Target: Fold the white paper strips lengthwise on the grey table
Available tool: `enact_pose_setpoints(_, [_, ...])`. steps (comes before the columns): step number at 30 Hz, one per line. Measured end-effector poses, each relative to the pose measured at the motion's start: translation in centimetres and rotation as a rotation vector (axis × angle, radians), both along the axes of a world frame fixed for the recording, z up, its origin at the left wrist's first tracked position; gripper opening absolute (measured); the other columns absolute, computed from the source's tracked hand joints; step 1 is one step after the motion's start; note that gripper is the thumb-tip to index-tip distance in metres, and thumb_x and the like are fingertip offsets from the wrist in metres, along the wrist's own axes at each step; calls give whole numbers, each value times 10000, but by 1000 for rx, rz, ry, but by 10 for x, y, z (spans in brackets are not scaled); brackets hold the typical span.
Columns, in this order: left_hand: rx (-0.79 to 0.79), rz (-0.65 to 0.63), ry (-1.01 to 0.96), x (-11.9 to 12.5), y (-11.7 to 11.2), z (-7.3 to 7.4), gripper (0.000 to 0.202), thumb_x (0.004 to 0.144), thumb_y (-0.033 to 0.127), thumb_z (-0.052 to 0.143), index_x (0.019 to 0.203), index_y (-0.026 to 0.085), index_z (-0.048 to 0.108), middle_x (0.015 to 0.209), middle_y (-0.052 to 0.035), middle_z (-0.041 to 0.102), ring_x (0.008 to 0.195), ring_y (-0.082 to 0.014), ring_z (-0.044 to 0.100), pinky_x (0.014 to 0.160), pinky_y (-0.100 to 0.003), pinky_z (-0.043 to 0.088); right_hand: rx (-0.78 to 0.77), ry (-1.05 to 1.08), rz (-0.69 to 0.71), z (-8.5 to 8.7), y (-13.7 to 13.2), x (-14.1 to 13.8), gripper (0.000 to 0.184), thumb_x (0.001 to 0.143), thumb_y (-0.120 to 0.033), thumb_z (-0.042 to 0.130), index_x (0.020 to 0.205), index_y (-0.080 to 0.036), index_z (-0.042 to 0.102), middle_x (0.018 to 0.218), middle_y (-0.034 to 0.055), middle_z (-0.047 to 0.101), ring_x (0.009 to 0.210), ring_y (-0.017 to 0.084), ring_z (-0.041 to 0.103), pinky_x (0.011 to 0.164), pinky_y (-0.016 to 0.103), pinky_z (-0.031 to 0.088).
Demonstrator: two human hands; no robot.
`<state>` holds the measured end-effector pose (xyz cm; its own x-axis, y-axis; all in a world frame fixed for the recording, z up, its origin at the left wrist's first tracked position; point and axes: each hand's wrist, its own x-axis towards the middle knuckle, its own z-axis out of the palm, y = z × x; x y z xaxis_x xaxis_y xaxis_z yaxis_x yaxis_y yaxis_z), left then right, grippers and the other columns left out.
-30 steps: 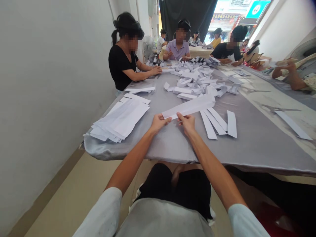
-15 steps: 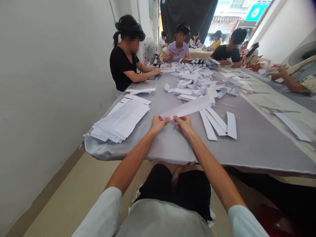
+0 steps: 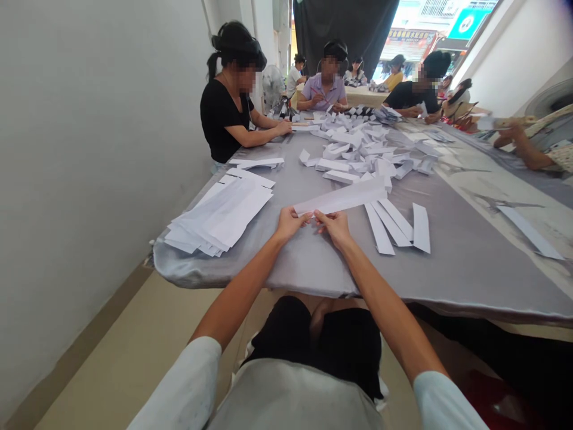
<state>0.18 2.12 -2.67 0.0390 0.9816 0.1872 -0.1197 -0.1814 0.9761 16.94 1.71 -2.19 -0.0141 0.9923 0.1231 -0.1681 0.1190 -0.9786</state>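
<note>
Long white paper strip [image 3: 344, 197]: near end pinched by left hand [image 3: 289, 222] and right hand [image 3: 333, 226], both closed on it, with the far end reaching beyond the grip over the grey tablecloth [image 3: 447, 263]. Flat sheet stack [image 3: 219, 215] left of the grip; folded strips [image 3: 394, 222] right. Risk: an uneven pinch would likely skew the strip.

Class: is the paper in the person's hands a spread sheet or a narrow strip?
Narrow strip, far slimmer than the stacked sheets; left hand and right hand pinch its near end. Folded layers: cannot tell.
</note>
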Motion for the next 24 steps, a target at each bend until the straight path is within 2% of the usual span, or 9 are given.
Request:
enact_pose_setpoints(4, [-13,-46,-2,2,-2,0,583,591,461,976,1002,102,771,900,-113,794,710,-190,695,623,-285,521,1,-36,0,0,-1,1,520,624,-609,924,740,-125,772,702,93,734,580,163,628,405,243,529])
enact_pose_setpoints(8, [0,-58,28,2,-4,2,515,603,476,967,892,109,751,793,-88,760,659,-172,653,616,-285,510,0,-49,18,0,-2,0,514,632,-613,916,710,-130,761,683,91,723,561,151,604,401,236,514])
enact_pose_setpoints(13, [-17,-26,56,2,-3,4,457,617,456,965,842,131,735,740,-71,744,648,-175,647,610,-289,513,-5,-43,24,1,-2,-2,516,627,-615,913,734,-134,758,705,82,722,567,146,599,392,230,489])
enact_pose_setpoints(21, [-123,7,-94,6,-2,4,507,595,350,998,964,96,762,891,-141,801,728,-220,743,685,-334,594,21,-29,-80,0,0,-4,508,660,-622,896,712,-146,725,690,71,713,563,146,592,403,241,476])
enact_pose_setpoints(24, [-162,65,-115,7,-3,6,525,550,361,1027,902,89,748,846,-154,794,710,-224,746,696,-356,619,17,-10,-105,0,1,-3,509,669,-621,896,753,-146,733,715,69,721,579,143,604,438,239,499])
